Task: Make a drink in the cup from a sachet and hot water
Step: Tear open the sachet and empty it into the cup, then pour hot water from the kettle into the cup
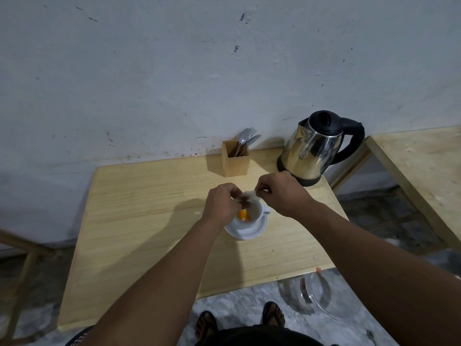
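Observation:
A white cup [254, 214] stands on a white saucer [249, 232] in the middle of the wooden table [139, 221]. Something orange lies inside the cup. Just above the cup's rim both hands pinch a small pale sachet [249, 195]: my left hand [220, 203] grips its left end, my right hand [280, 192] its upper right corner. A steel electric kettle [313, 148] with a black lid and handle stands at the table's back right, behind my right hand.
A wooden holder [235, 159] with spoons and a fork stands at the back by the wall. A second wooden table [424, 166] is to the right. A clear glass jar [314, 292] lies on the floor beside my feet.

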